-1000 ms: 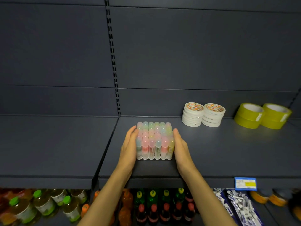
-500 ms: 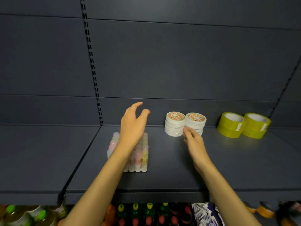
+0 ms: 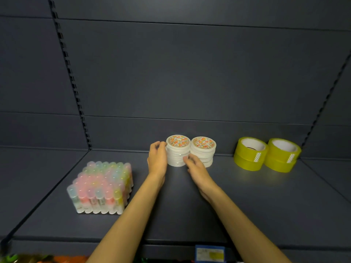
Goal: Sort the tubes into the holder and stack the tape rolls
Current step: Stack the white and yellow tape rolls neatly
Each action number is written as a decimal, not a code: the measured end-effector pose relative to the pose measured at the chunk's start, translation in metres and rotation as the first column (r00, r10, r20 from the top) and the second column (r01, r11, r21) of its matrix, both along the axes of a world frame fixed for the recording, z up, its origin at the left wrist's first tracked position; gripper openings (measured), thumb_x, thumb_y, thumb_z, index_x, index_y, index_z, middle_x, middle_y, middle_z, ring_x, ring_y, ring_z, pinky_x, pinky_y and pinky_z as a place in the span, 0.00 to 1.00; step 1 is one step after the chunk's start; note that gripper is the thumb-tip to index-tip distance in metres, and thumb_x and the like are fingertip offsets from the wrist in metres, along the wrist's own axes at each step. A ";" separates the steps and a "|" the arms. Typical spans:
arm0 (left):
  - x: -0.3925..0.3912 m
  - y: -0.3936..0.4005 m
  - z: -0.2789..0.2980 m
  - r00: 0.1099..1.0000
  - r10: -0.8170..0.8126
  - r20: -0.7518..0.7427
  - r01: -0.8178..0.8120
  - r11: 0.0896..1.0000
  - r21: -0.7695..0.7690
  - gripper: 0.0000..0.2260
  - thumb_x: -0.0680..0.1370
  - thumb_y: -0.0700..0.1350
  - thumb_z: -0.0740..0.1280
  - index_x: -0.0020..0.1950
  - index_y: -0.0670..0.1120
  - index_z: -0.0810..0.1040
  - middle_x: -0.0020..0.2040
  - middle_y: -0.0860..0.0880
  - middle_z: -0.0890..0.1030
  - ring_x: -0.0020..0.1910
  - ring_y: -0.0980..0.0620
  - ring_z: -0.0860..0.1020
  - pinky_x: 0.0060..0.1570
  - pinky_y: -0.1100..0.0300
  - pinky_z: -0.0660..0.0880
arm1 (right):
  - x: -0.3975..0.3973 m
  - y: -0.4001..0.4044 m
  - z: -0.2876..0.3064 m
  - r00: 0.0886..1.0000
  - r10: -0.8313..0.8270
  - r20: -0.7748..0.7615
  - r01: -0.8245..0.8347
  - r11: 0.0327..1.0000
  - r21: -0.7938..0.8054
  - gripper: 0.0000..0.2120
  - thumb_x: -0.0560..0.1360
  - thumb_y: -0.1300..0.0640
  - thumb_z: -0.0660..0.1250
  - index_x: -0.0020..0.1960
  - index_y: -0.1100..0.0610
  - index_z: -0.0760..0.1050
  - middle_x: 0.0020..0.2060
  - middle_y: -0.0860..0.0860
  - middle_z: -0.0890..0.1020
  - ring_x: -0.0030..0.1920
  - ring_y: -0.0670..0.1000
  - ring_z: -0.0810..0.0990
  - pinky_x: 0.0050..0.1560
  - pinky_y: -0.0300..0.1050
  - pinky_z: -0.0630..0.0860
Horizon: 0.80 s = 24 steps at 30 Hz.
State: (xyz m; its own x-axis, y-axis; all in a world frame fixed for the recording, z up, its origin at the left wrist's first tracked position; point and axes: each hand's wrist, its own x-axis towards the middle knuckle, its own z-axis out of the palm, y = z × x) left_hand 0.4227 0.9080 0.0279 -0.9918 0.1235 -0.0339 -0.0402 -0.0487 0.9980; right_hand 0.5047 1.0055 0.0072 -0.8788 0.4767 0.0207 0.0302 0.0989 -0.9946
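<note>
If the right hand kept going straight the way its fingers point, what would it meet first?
The right hand points up-left at the left stack of white tape rolls; its fingertips seem already at that stack's lower front, though contact is unclear.

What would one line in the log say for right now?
left hand: touching left white tape stack | right hand: touching same stack's front | tubes: packed, untouched | yellow tape: untouched

Two white tape stacks (image 3: 190, 150), four yellow tape rolls (image 3: 266, 154), one tube block (image 3: 101, 186).
</note>
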 end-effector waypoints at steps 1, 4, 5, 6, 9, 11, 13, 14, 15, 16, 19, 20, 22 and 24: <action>-0.004 0.004 -0.005 1.000 -0.009 0.000 0.009 1.000 -0.007 0.15 0.78 0.51 0.62 0.64 0.52 0.76 0.60 0.52 0.79 0.61 0.51 0.75 0.63 0.52 0.71 | -0.003 0.001 -0.002 1.000 0.007 0.002 -0.007 1.000 0.005 0.18 0.80 0.48 0.63 0.68 0.52 0.73 0.61 0.47 0.81 0.63 0.48 0.79 0.70 0.55 0.72; -0.015 0.016 -0.012 0.998 -0.054 -0.026 0.053 0.998 -0.012 0.18 0.80 0.52 0.61 0.70 0.52 0.73 0.62 0.54 0.76 0.62 0.53 0.74 0.63 0.57 0.69 | -0.012 0.005 -0.004 1.000 -0.013 0.002 0.013 1.000 -0.005 0.18 0.81 0.49 0.63 0.69 0.50 0.72 0.61 0.46 0.81 0.62 0.47 0.79 0.68 0.54 0.73; -0.020 0.019 -0.013 0.997 -0.076 -0.030 0.075 0.997 -0.016 0.19 0.81 0.53 0.61 0.71 0.53 0.72 0.63 0.54 0.76 0.63 0.53 0.73 0.65 0.56 0.69 | -0.015 0.006 -0.004 1.000 -0.019 0.002 0.019 1.000 -0.008 0.17 0.81 0.50 0.63 0.69 0.50 0.72 0.61 0.46 0.81 0.61 0.46 0.79 0.68 0.53 0.74; -0.024 0.023 -0.015 0.995 -0.098 -0.028 0.097 0.995 -0.024 0.19 0.80 0.55 0.61 0.71 0.54 0.72 0.64 0.55 0.76 0.64 0.53 0.73 0.68 0.54 0.69 | -0.017 0.006 -0.004 1.000 -0.021 0.001 0.021 1.000 -0.002 0.16 0.81 0.51 0.63 0.69 0.50 0.72 0.60 0.46 0.81 0.61 0.46 0.79 0.68 0.53 0.74; -0.033 0.031 -0.019 0.989 -0.149 -0.015 0.149 0.988 -0.031 0.18 0.80 0.57 0.61 0.68 0.56 0.74 0.63 0.56 0.78 0.64 0.53 0.75 0.67 0.53 0.70 | -0.021 0.006 -0.007 1.000 -0.027 0.000 0.027 1.000 0.015 0.17 0.81 0.53 0.64 0.69 0.50 0.72 0.62 0.45 0.81 0.62 0.44 0.78 0.68 0.51 0.73; -0.033 0.032 -0.020 0.987 -0.159 -0.032 0.158 0.987 -0.018 0.14 0.81 0.54 0.61 0.65 0.55 0.77 0.58 0.57 0.80 0.60 0.55 0.77 0.59 0.59 0.72 | -0.022 0.007 -0.010 1.000 -0.025 -0.003 0.025 0.999 0.032 0.21 0.78 0.51 0.66 0.71 0.51 0.72 0.64 0.45 0.80 0.64 0.44 0.77 0.70 0.51 0.72; -0.032 0.031 -0.022 0.987 -0.156 -0.030 0.156 0.988 -0.002 0.13 0.81 0.53 0.62 0.64 0.54 0.77 0.56 0.57 0.80 0.57 0.57 0.78 0.52 0.62 0.71 | -0.022 0.008 -0.014 1.000 -0.027 0.009 0.027 0.999 0.037 0.27 0.73 0.45 0.67 0.70 0.50 0.72 0.64 0.44 0.80 0.65 0.44 0.77 0.70 0.51 0.72; -0.032 0.030 -0.023 0.987 -0.159 -0.024 0.159 0.987 0.004 0.13 0.81 0.54 0.62 0.64 0.54 0.77 0.56 0.56 0.81 0.57 0.57 0.78 0.51 0.62 0.72 | -0.021 0.008 -0.015 1.000 -0.028 0.014 0.027 0.999 0.042 0.27 0.72 0.44 0.67 0.69 0.50 0.74 0.63 0.44 0.80 0.64 0.45 0.77 0.70 0.51 0.72; -0.031 0.028 -0.025 0.987 -0.162 -0.019 0.162 0.987 0.009 0.13 0.80 0.54 0.62 0.63 0.54 0.77 0.56 0.55 0.81 0.56 0.56 0.78 0.51 0.61 0.73 | -0.019 0.008 -0.015 0.999 -0.031 0.021 0.029 0.998 0.047 0.22 0.73 0.46 0.66 0.66 0.52 0.75 0.61 0.46 0.81 0.63 0.46 0.78 0.69 0.52 0.73; -0.030 0.026 -0.027 0.986 -0.167 -0.015 0.167 0.986 0.012 0.13 0.80 0.54 0.63 0.63 0.53 0.77 0.56 0.54 0.81 0.56 0.56 0.79 0.52 0.60 0.73 | -0.016 0.008 -0.015 0.999 -0.032 0.025 0.031 0.998 0.049 0.17 0.76 0.49 0.66 0.63 0.53 0.77 0.59 0.48 0.82 0.62 0.48 0.79 0.67 0.53 0.74; -0.023 0.016 -0.029 0.986 -0.167 -0.007 0.167 0.986 0.024 0.12 0.80 0.53 0.64 0.62 0.53 0.78 0.56 0.54 0.82 0.54 0.56 0.80 0.49 0.61 0.75 | -0.007 0.010 -0.021 0.999 -0.021 0.036 0.021 1.000 0.006 0.09 0.80 0.52 0.64 0.58 0.50 0.78 0.55 0.45 0.83 0.59 0.45 0.80 0.66 0.49 0.75; -0.019 0.013 -0.031 0.986 -0.165 -0.005 0.165 0.986 0.031 0.11 0.80 0.53 0.64 0.60 0.53 0.78 0.56 0.53 0.83 0.54 0.56 0.81 0.51 0.60 0.76 | -0.004 0.011 -0.023 0.999 -0.029 0.040 0.029 1.000 -0.004 0.09 0.80 0.50 0.64 0.58 0.48 0.78 0.55 0.43 0.82 0.58 0.44 0.80 0.66 0.49 0.75; -0.011 0.004 -0.036 0.987 -0.160 0.006 0.159 0.986 0.049 0.10 0.78 0.52 0.65 0.57 0.54 0.79 0.54 0.54 0.84 0.54 0.55 0.82 0.55 0.56 0.77 | 0.003 0.014 -0.031 0.995 -0.086 0.045 0.087 0.996 -0.010 0.09 0.79 0.47 0.65 0.55 0.49 0.79 0.52 0.46 0.83 0.56 0.46 0.81 0.64 0.52 0.77; 0.001 -0.005 -0.041 0.986 -0.165 0.016 0.163 0.984 0.065 0.09 0.77 0.53 0.66 0.55 0.53 0.80 0.52 0.54 0.85 0.53 0.55 0.82 0.58 0.54 0.77 | 0.009 0.013 -0.034 0.984 -0.172 0.035 0.173 0.985 -0.014 0.10 0.78 0.46 0.65 0.52 0.51 0.79 0.49 0.48 0.84 0.53 0.49 0.82 0.62 0.55 0.78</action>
